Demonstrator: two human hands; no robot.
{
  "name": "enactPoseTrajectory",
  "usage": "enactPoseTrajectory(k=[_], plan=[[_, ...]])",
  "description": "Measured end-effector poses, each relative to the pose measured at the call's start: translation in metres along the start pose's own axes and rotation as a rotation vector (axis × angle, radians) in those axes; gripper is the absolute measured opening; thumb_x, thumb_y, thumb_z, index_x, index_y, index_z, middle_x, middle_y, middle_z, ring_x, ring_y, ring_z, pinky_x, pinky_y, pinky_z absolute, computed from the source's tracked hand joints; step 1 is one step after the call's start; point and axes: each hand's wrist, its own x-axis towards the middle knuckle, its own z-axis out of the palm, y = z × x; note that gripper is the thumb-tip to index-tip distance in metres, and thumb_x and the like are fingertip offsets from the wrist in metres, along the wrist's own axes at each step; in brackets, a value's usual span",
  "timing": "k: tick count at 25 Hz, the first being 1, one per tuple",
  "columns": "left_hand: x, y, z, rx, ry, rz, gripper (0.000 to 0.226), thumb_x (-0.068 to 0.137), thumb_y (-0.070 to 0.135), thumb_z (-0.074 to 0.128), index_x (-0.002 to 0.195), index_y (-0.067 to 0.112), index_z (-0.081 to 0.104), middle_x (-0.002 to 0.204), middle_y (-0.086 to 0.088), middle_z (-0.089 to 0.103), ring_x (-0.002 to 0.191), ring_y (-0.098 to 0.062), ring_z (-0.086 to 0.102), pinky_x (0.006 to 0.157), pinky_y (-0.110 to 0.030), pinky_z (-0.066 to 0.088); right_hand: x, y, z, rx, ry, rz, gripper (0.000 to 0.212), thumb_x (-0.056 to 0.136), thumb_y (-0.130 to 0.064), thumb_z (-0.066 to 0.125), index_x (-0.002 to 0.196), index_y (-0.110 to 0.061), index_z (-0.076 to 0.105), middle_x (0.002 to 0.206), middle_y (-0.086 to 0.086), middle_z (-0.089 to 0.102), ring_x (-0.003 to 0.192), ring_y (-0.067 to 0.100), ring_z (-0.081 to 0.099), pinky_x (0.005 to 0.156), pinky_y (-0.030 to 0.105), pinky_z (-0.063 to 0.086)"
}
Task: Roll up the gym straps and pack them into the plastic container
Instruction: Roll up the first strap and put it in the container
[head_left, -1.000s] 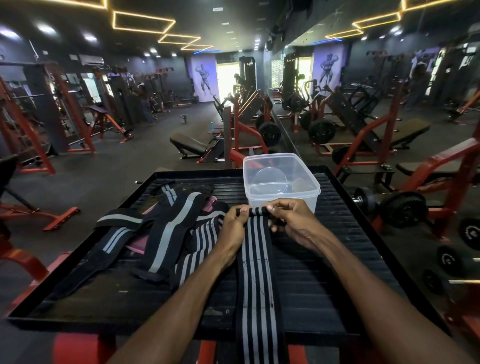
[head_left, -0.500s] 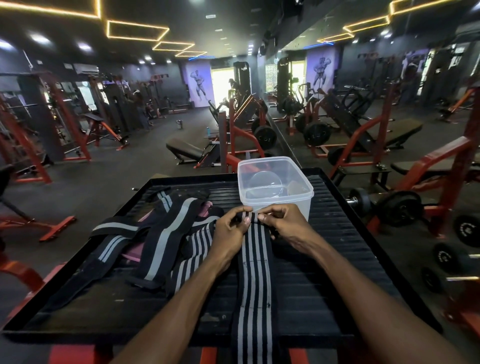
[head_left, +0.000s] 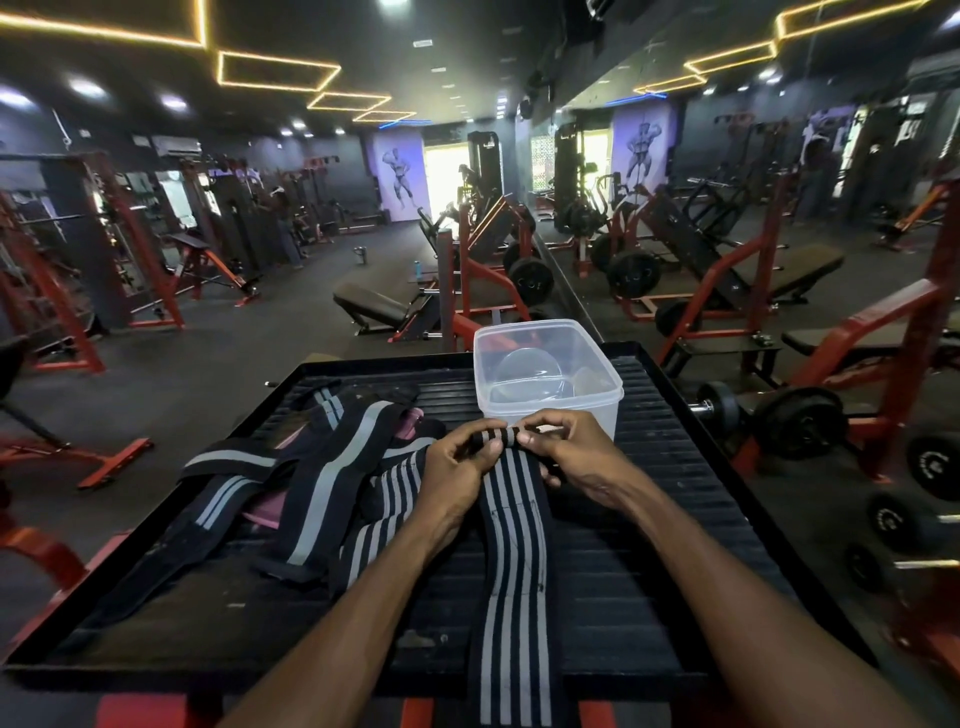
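Observation:
A black strap with several grey stripes (head_left: 514, 561) runs along the black ribbed platform (head_left: 675, 519) toward me and hangs over its near edge. Its far end is curled into a small roll pinched between my left hand (head_left: 460, 467) and my right hand (head_left: 569, 454), both shut on it. Right behind my hands stands the clear plastic container (head_left: 545, 374), open, with a clear lid-like piece inside. To the left lies a loose pile of other black straps with grey stripes (head_left: 322, 478), over something pink.
The platform has a raised rim and sits on a red frame. Dumbbells (head_left: 774, 421) lie on the floor to the right. Red gym machines and benches stand around; a mirror wall runs along the right side.
My hands have turned the strap's far end over into a small roll and lifted it slightly. The camera view has tipped a little downward; the container and the pile stay put.

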Motion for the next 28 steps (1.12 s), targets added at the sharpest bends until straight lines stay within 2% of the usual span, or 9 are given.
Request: enactPoseTrajectory(k=[4,6,11,14,16,19,23,26,28], plan=[[0.003,-0.006,-0.003,-0.014,0.015,-0.074,0.018,0.092,0.021,0.07,0.105,0.009,0.074,0.103,-0.012,0.077,0.105,-0.03,0.071,0.102,-0.048,0.052,-0.001,-0.001,0.002,0.039,-0.014,-0.059,0.018,0.085,0.005,0.07,0.103,0.002,0.072,0.071,0.008,0.067,0.05,0.012,0.049,0.043,0.023,0.04],[0.004,-0.008,-0.003,0.04,0.038,-0.088,0.012,0.093,0.019,0.068,0.101,0.011,0.073,0.099,-0.012,0.077,0.102,-0.032,0.071,0.1,-0.052,0.052,-0.002,-0.001,0.004,0.053,-0.025,-0.05,0.019,0.085,0.004,0.071,0.104,0.003,0.072,0.074,0.009,0.069,0.053,0.014,0.05,0.043,0.023,0.041],[0.005,-0.007,-0.002,0.117,0.043,-0.049,0.01,0.098,0.018,0.062,0.102,0.015,0.071,0.1,-0.012,0.076,0.104,-0.032,0.07,0.098,-0.045,0.054,-0.004,-0.001,0.004,0.033,-0.06,0.011,0.02,0.091,-0.012,0.069,0.103,0.004,0.071,0.08,0.014,0.067,0.054,0.015,0.051,0.044,0.023,0.039],[0.001,-0.007,0.0,0.137,-0.071,-0.065,0.033,0.098,0.039,0.054,0.113,0.012,0.065,0.111,-0.008,0.072,0.111,-0.024,0.066,0.098,-0.037,0.051,-0.003,0.001,0.006,0.014,0.018,-0.056,0.018,0.089,-0.008,0.071,0.104,0.001,0.073,0.08,0.012,0.069,0.054,0.014,0.049,0.044,0.021,0.04],[0.0,-0.011,0.001,0.174,-0.139,-0.101,0.04,0.098,0.049,0.047,0.116,0.015,0.059,0.117,-0.006,0.068,0.114,-0.021,0.063,0.101,-0.039,0.05,-0.003,0.001,0.005,0.014,0.025,-0.074,0.018,0.09,-0.007,0.07,0.106,-0.001,0.074,0.08,0.007,0.072,0.056,0.013,0.049,0.045,0.02,0.041],[0.001,-0.015,0.003,0.22,-0.098,-0.112,0.031,0.103,0.045,0.043,0.114,0.02,0.056,0.116,-0.004,0.066,0.114,-0.021,0.062,0.101,-0.044,0.049,-0.001,0.003,0.007,0.046,-0.016,0.005,0.022,0.098,-0.017,0.06,0.11,-0.003,0.073,0.089,0.013,0.07,0.066,0.018,0.051,0.05,0.023,0.04],[0.002,-0.012,0.004,0.129,-0.053,-0.124,0.027,0.105,0.034,0.043,0.117,0.013,0.056,0.114,-0.005,0.067,0.112,-0.022,0.062,0.101,-0.041,0.049,0.004,0.009,0.011,0.113,-0.015,0.032,0.03,0.104,-0.016,0.048,0.11,0.005,0.068,0.09,0.02,0.064,0.062,0.016,0.048,0.047,0.023,0.038],[0.004,-0.01,0.003,0.015,-0.052,-0.118,0.026,0.105,0.026,0.045,0.119,0.01,0.061,0.117,-0.011,0.07,0.112,-0.023,0.066,0.096,-0.034,0.053,0.003,0.007,0.009,0.171,-0.017,0.031,0.023,0.101,-0.013,0.053,0.105,0.004,0.069,0.078,0.011,0.061,0.053,0.01,0.046,0.044,0.02,0.037],[0.006,-0.008,0.002,0.012,0.021,-0.06,0.019,0.102,0.015,0.053,0.113,0.013,0.069,0.112,-0.009,0.073,0.11,-0.023,0.068,0.094,-0.031,0.053,0.0,0.004,0.007,0.214,-0.024,0.048,0.016,0.098,-0.012,0.059,0.098,0.0,0.07,0.072,0.005,0.061,0.051,0.008,0.046,0.042,0.019,0.036]])
